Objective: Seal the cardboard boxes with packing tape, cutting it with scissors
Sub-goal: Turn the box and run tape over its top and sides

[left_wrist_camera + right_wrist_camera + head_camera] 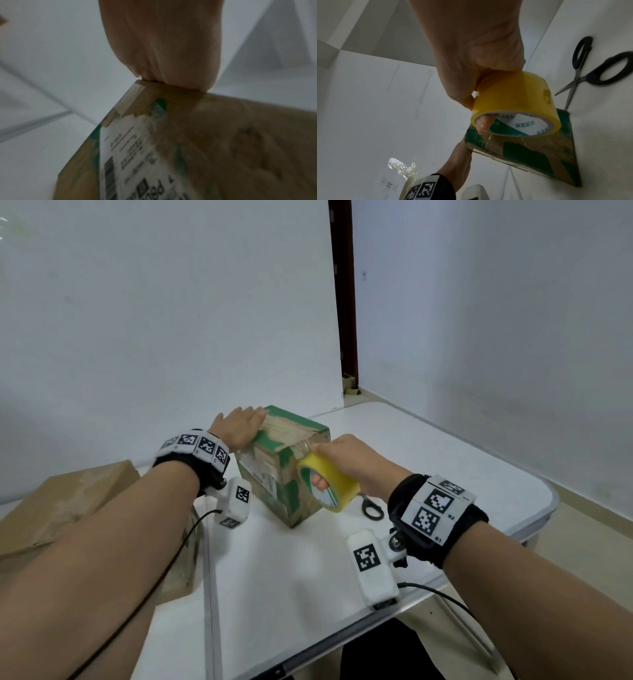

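Small cardboard box [284,470], green print over brown, stands closed on the white desk [428,446]; contents not visible. Top flaps [291,428] down, glossy clear tape strips already across them, some wrinkled. White shipping label [130,155] with barcode on the near-left side; torn brown paper edge above it, print blurred. Second box [65,501], plain brown, larger, sits at the left edge of the desk, partly behind the left forearm; whether it is open or what it holds, cannot tell.

Left hand [239,426] flat on the box top at its far-left corner, fingers straight, palm pressing down; nothing gripped. Left wrist view shows the heel of the palm on the top edge.

Right hand [346,457] grasps the tape roll [329,487]: fingers hooked through the core, thumb over the outside. Roll is yellow-tinted, with a green and white printed liner inside the core. It is held against the box's right side near the upper edge. A clear strip [489,140] runs from the roll onto the box.

Scissors [371,508], black handles, steel blades parted, lie on the desk just right of the box, near the right wrist, untouched. Crumpled clear tape scrap [402,167] appears in the right wrist view near the left wristband [426,189]. White wall behind.
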The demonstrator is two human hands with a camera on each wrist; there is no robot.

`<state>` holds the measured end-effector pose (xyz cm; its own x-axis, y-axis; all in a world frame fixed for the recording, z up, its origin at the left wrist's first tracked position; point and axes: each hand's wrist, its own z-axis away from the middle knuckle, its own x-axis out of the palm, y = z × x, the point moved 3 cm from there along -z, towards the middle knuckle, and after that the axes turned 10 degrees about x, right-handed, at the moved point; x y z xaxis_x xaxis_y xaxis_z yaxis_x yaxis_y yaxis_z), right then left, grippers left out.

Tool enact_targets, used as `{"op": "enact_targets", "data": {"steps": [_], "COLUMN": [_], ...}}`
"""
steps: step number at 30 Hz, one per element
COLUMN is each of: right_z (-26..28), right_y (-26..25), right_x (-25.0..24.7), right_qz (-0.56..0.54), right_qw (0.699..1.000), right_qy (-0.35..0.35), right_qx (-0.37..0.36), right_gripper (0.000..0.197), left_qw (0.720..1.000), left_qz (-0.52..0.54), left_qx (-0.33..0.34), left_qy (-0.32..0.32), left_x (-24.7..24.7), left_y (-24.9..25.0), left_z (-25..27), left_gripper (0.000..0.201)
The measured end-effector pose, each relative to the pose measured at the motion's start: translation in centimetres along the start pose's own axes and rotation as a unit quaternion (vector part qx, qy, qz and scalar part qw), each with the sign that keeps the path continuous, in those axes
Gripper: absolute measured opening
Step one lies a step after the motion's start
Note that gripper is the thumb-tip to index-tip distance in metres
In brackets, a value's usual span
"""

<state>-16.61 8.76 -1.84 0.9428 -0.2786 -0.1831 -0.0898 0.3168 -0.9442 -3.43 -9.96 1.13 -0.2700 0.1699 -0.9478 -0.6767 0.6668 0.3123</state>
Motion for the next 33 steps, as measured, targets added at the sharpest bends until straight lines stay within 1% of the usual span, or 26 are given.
{"op": "enact_targets", "data": {"steps": [1,2,4,8,11,12,13,14,15,16,17,18,19,21,22,23,26,28,30,32,33], "right_z": [-0.2,-0.2,-0.3,0.0,0.2,0.1,-0.1,-0.3,-0.7,-1.2,-1.7,-2.1,-2.6,-3.4,-3.6,-3.5,-3.2,-3.1,-3.1,-3.3,-3.4], "right_y": [-0.2,-0.4,-0.7,-0.8,-0.3,0.0,0.2,0.3,0.4,0.4,0.5,0.6,0.7,0.9,0.7,0.4,-1.0,-1.8,-2.0,-1.4,-1.0], "right_x": [0.0,0.0,-0.1,0.0,0.1,0.0,-0.2,-0.5,-0.9,-1.3,-1.6,-1.7,-1.5,-1.0,-0.9,-0.8,-0.6,-0.4,-0.1,0.1,0.1], "right_qz": [-0.003,-0.006,-0.008,-0.026,-0.053,-0.048,-0.028,0.007,0.049,0.08,0.093,0.095,0.091,0.076,0.063,0.043,-0.01,-0.01,0.014,0.045,0.052], "right_qw": [1.0,1.0,1.0,0.999,0.998,0.998,0.999,1.0,0.997,0.993,0.991,0.992,0.994,0.997,0.998,0.999,0.998,0.998,0.998,0.997,0.997], "right_qy": [-0.002,-0.005,-0.011,-0.019,-0.036,-0.032,-0.015,0.018,0.056,0.086,0.096,0.084,0.058,0.0,-0.006,-0.001,0.017,0.009,0.0,0.01,0.017], "right_qx": [-0.001,-0.001,0.0,0.001,0.018,0.02,0.02,0.017,0.012,0.007,0.007,0.013,0.018,0.017,0.008,-0.006,-0.053,-0.064,-0.064,-0.058,-0.058], "right_gripper": [0.026,0.024,0.022,0.021,0.021,0.021,0.022,0.025,0.034,0.049,0.065,0.076,0.079,0.068,0.06,0.053,0.038,0.037,0.039,0.04,0.04], "left_qw": [1.0,0.998,0.993,0.981,0.971,0.97,0.97,0.972,0.975,0.979,0.983,0.987,0.99,0.991,0.991,0.99,0.985,0.984,0.986,0.99,0.989], "left_qz": [-0.027,-0.057,-0.073,-0.062,-0.077,-0.077,-0.072,-0.065,-0.06,-0.06,-0.062,-0.063,-0.063,-0.055,-0.044,-0.043,-0.072,-0.075,-0.039,0.034,0.084], "left_qx": [0.001,0.023,0.078,0.178,0.22,0.223,0.222,0.218,0.208,0.191,0.171,0.147,0.124,0.114,0.117,0.119,0.125,0.135,0.144,0.122,0.104], "left_qy": [-0.011,-0.031,-0.057,-0.049,-0.053,-0.059,-0.061,-0.059,-0.055,-0.048,-0.038,-0.023,-0.005,0.038,0.054,0.066,0.1,0.093,0.069,0.055,0.066], "left_x": [0.2,0.6,1.6,3.4,3.8,3.6,3.4,3.0,2.7,2.6,2.5,2.7,2.9,3.5,3.6,3.6,2.4,1.5,1.3,1.9,2.5], "left_y": [0.8,2.1,4.5,7.1,7.4,7.2,6.7,6.2,5.7,5.2,4.8,4.4,4.1,3.3,3.0,2.6,3.0,3.3,2.7,1.6,0.8], "left_z": [0.2,0.7,2.0,5.1,5.8,5.7,5.5,5.3,5.2,5.2,5.2,5.3,5.5,5.5,5.6,5.6,5.8,6.0,6.0,6.6,6.8], "left_gripper": [0.061,0.059,0.058,0.056,0.054,0.054,0.056,0.057,0.059,0.06,0.061,0.062,0.064,0.076,0.081,0.08,0.06,0.055,0.057,0.071,0.079]}}
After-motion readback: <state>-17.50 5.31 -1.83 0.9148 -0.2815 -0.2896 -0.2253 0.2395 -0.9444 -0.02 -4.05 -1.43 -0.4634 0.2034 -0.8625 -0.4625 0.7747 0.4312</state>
